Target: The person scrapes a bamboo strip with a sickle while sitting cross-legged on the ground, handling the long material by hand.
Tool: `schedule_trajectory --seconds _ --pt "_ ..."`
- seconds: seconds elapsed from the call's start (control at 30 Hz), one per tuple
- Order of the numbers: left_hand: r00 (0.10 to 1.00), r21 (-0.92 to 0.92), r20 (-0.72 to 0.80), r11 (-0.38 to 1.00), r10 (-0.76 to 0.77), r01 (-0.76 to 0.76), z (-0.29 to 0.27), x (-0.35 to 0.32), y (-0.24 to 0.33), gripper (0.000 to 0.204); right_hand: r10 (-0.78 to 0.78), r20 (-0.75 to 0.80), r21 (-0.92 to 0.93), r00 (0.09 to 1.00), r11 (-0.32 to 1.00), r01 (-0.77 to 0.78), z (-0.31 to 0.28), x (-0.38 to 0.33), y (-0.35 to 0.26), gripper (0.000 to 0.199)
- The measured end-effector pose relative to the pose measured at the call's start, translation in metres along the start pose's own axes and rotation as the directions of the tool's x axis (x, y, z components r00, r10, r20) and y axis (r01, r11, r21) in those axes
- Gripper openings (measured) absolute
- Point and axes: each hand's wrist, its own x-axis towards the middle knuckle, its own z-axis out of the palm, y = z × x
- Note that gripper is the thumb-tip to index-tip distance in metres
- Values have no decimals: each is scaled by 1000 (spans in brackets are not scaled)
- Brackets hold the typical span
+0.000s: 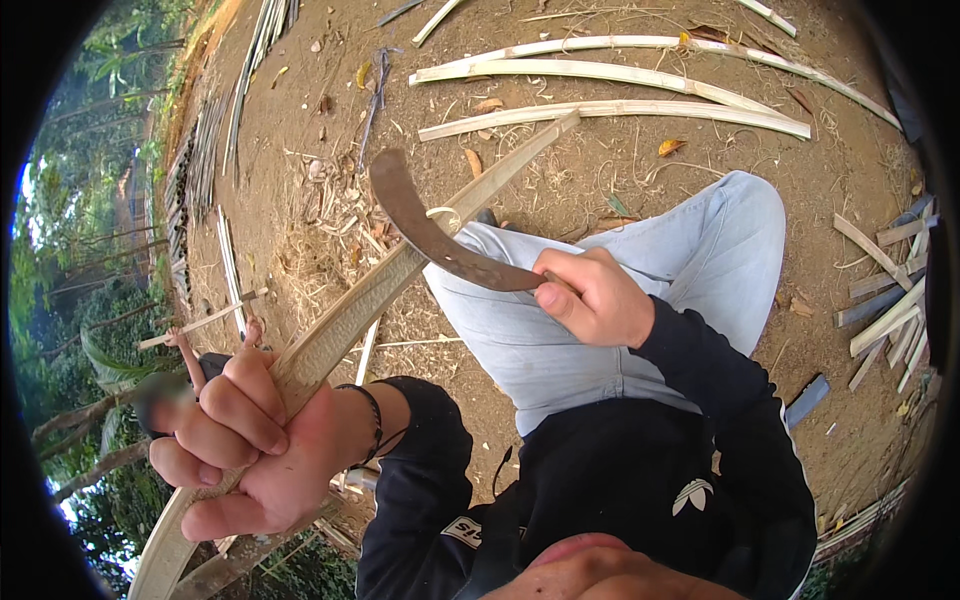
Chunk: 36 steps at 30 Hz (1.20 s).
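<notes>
My left hand [240,450] is closed round a long split bamboo strip [345,315], which slants from the lower left to the upper middle. Its far end reaches the pale strips on the ground. In my right hand [600,305], the fingers wrap the handle of a curved, rusty-brown knife [440,240]. The blade lies across the bamboo strip, in front of my left knee, its rounded tip pointing up and left. A thin pale shaving [443,213] curls up beside the blade.
Several pale bamboo strips [610,110] lie on the dirt ahead, among shavings [300,240] and dry leaves. Offcuts [895,310] are heaped at the right. Beyond my left hand, another person's hands [182,345] hold a strip. My jeans-clad legs [560,330] are folded below the knife.
</notes>
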Motion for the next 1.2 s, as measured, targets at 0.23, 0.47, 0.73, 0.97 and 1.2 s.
schedule_trajectory --seconds 0.23,0.47,0.73,0.97,1.2 --pt "999 -22 -33 1000 18 -19 0 0 0 40 165 -8 15 986 986 -164 -7 -3 7 35" --pt "997 20 -79 1000 17 -15 2 0 -3 41 135 -85 4 987 991 -135 -11 7 20 51" --pt "998 28 -62 999 32 -30 2 0 -3 39 259 -52 51 964 965 -257 -14 2 39 28" --pt "1000 26 -16 1000 7 -7 -6 4 3 39 255 -136 30 957 967 -253 -18 18 58 51" --pt "1000 19 -22 1000 -12 12 -10 5 2 38 359 -72 30 930 933 -358 -19 14 76 46"
